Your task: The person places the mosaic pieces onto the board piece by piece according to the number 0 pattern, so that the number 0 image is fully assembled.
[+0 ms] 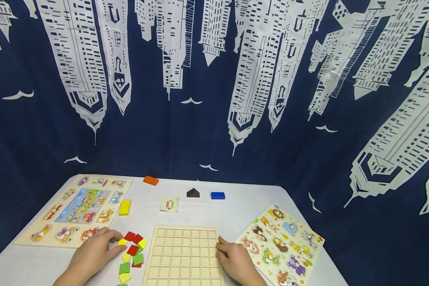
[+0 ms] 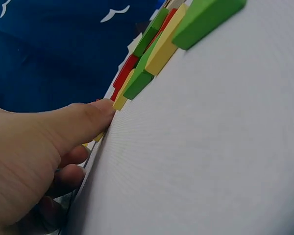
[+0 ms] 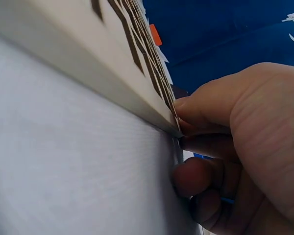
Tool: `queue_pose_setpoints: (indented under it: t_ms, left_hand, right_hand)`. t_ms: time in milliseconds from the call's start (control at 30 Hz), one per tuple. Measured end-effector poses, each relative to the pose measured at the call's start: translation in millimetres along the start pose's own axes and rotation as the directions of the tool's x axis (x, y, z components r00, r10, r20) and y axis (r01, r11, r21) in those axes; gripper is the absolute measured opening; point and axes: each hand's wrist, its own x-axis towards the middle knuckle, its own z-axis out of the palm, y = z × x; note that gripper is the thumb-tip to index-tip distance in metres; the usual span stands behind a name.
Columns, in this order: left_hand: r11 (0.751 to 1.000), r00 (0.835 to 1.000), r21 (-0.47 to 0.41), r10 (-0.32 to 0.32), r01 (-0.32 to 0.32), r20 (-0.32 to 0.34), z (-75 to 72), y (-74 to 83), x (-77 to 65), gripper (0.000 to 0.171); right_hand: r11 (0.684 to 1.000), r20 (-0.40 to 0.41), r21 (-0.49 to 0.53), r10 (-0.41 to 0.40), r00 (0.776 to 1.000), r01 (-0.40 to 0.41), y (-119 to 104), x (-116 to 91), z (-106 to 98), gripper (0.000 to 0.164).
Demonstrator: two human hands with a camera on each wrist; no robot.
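Lying inside the left grip, a yellow tile seems pinched; right grip pinches the grid board.

The board is lying flat on the tabletop, pale and wooden, ridges dividing it into square cells, its near edge running out of the head view. Just left of it, the pieces, small, flat and red, yellow or green, are lying in a loose cluster, some touching.
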Motion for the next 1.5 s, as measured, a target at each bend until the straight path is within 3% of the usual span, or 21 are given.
queue_pose_setpoints:
  t_ms: [100, 267, 500, 700, 933, 1033, 1233, 1500]
  left_hand:
    - [1.0, 1.0, 0.009, -0.007, 0.007, 0.009, 0.5, -2.3, -0.8, 0.049]
    - [1.0, 1.0, -0.004, 0.003, -0.003, -0.007, 2.1, -3.6, -2.4, 0.035]
    - [0.999, 0.999, 0.031, -0.014, 0.016, -0.048, 4.8, -0.6, -0.2, 0.039]
    - [0.999, 0.998, 0.023, -0.043, 0.044, -0.055, 5.4, 2.6, 1.3, 0.028]
    - [0.998, 0.99, -0.028, -0.059, 0.056, -0.129, 2.2, 7.9, -1.3, 0.033]
    - [0.995, 0.989, -0.085, -0.056, 0.045, -0.135, 4.2, 19.4, -4.3, 0.034]
    - [0.983, 0.998, -0.185, -0.035, 0.024, -0.056, 15.5, 59.1, -8.9, 0.026]
    - [0.975, 0.998, -0.213, 0.051, -0.058, -0.034, 26.8, 106.1, -8.7, 0.022]
  right_hand:
    - [1.0, 0.004, 0.01, -0.001, 1.0, 0.001, 0, 0, 0, 0.027]
    - [1.0, 0.008, 0.012, 0.003, 1.0, -0.004, 0, 0, 0, 0.027]
    - [0.999, 0.012, 0.043, 0.015, 1.0, -0.016, 0, 0, 0, 0.027]
    - [0.998, 0.017, 0.055, 0.02, 1.0, -0.021, 1, 0, -1, 0.028]
    - [0.997, 0.028, 0.064, 0.03, 0.999, -0.032, 2, 1, -2, 0.029]
    - [0.997, 0.04, 0.06, 0.041, 0.998, -0.043, 2, 1, -2, 0.031]
    - [0.997, 0.046, 0.057, 0.043, 0.998, -0.046, 1, 2, -2, 0.032]
    - [0.994, 0.061, 0.092, 0.048, 0.997, -0.053, 1, 2, -1, 0.034]
